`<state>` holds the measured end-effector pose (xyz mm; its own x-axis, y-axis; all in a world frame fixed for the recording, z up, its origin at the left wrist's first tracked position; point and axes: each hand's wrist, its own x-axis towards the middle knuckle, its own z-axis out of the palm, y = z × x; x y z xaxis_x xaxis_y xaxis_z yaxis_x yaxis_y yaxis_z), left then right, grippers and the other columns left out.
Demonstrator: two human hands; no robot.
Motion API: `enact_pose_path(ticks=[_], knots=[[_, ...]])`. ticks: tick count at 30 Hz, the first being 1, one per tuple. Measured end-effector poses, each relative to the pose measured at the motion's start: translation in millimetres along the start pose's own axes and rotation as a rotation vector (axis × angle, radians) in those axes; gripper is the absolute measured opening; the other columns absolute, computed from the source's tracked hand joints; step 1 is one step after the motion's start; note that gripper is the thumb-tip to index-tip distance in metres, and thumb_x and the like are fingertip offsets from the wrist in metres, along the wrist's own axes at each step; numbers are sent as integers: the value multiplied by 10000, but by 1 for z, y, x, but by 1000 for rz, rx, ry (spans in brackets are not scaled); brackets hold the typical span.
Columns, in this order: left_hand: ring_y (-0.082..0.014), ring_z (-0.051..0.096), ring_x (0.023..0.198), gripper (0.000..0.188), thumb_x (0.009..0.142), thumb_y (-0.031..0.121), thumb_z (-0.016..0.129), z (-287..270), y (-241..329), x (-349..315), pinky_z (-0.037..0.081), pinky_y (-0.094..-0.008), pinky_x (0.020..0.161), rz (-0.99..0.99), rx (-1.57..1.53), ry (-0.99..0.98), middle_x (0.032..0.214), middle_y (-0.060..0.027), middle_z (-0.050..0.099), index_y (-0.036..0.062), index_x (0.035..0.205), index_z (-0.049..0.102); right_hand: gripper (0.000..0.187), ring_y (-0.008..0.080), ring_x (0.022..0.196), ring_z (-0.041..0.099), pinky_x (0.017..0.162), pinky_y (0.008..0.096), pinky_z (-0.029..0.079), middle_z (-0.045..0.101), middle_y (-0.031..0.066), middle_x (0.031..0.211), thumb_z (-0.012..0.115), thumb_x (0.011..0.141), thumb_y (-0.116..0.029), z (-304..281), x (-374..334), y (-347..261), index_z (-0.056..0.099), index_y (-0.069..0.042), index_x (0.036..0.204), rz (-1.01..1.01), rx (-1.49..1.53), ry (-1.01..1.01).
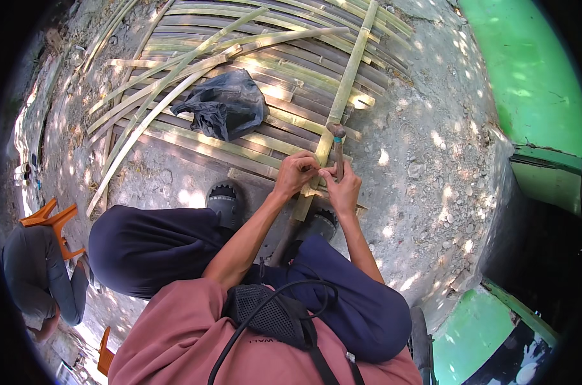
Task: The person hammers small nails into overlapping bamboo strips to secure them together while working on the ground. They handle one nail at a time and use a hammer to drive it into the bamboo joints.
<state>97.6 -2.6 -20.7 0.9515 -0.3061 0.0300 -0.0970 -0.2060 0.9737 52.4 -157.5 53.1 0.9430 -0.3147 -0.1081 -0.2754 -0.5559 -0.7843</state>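
My right hand [343,187] is wrapped round the wooden handle of a hammer [337,131], whose rusty head points away from me. A bluish-green band circles the handle just under the head. Close beside it, my left hand [295,173] is closed in a pinch, its fingertips near those of my right; whatever it holds is too small to make out. Both hands are over a long split-bamboo strip [351,74] that lies across the near right end of a panel of bamboo slats [303,80]. A crumpled black plastic bag [230,102] rests on the slats.
Loose bamboo strips [151,114] lie crossed over the panel's left side. My shoe [225,202] is by its near edge. At far left, a person in dark trousers [37,266] is by an orange plastic chair [63,221]. A green wall [528,64] bounds the right.
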Motion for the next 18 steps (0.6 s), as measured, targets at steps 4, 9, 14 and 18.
enact_pose_path(ticks=[4,9,14,18], knots=[[-151,647,696,121,817,9,864,0,0,0,514,-329,648,-11,3,-5,830,-47,680,14,875,758,277,340,759,780,718,421,580,795,139,829,869,916,-148,-1,-1,-3,625,-20,947,-70,-7,21],[-132,639,695,146,820,24,889,2,-3,-1,506,-313,645,-45,-82,-26,819,-32,674,11,862,751,247,382,743,747,690,448,553,747,190,825,693,1060,-223,-25,-18,-4,620,-2,978,-31,-75,-36],[-131,635,699,166,816,34,906,0,-3,1,502,-307,648,-36,-66,-32,817,-29,670,10,860,748,247,489,805,719,701,494,540,716,275,921,556,1128,-202,-51,-70,3,626,11,1234,-74,-14,-120],[-164,642,699,183,796,31,898,-3,-3,2,509,-328,655,-21,-54,-34,821,-39,663,16,856,726,292,521,859,721,728,525,547,716,301,983,532,1140,-189,-48,-97,18,586,3,1354,-81,-87,-139]])
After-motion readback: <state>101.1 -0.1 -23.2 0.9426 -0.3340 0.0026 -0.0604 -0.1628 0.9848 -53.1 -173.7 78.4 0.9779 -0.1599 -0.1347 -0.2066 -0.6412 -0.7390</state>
